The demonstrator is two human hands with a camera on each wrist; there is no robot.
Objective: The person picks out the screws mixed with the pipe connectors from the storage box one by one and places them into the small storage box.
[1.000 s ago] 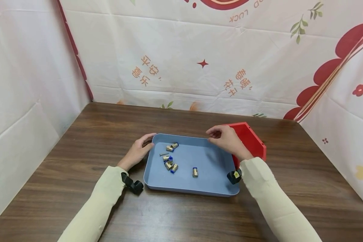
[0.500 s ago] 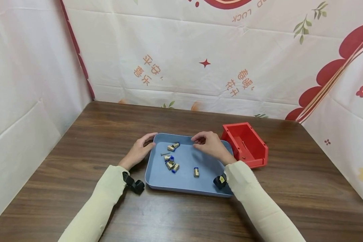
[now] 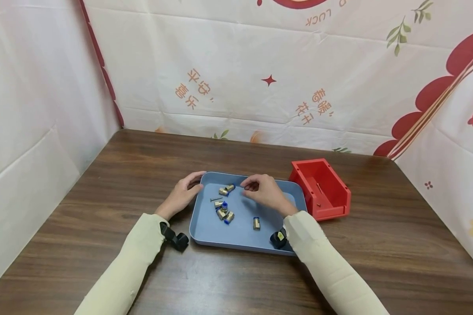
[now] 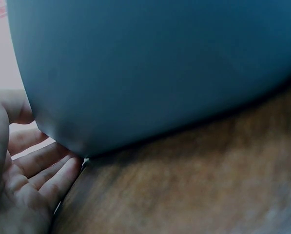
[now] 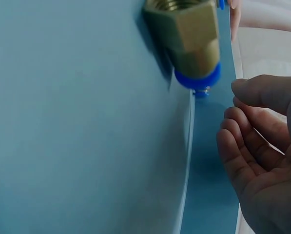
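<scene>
My left hand [image 3: 182, 194] rests against the back left corner of a blue-grey tray [image 3: 236, 246]; in the left wrist view its fingers [image 4: 62, 178] touch the tray's outer wall. Above the tray's back part hovers my right hand [image 3: 266, 191], fingers loosely bent, thumb near the index fingertip, nothing visible between them. Several brass push-in fittings with blue collars [image 3: 221, 214] lie clustered at the tray's left, beside a small screw [image 3: 216, 199]. One fitting [image 3: 256, 223] lies apart near the middle front and looms large in the right wrist view.
A red open-front bin [image 3: 331, 214] stands just right of the tray, with a screw [image 3: 319, 188] and another small piece [image 3: 318, 205] inside. Dark wooden tabletop [image 3: 220, 284] surrounds both. A patterned white cloth [image 3: 228, 61] hangs behind the table.
My right hand has moved left from beside the red bin to over the tray, uncovering the bin. My left hand has stayed at the tray's corner.
</scene>
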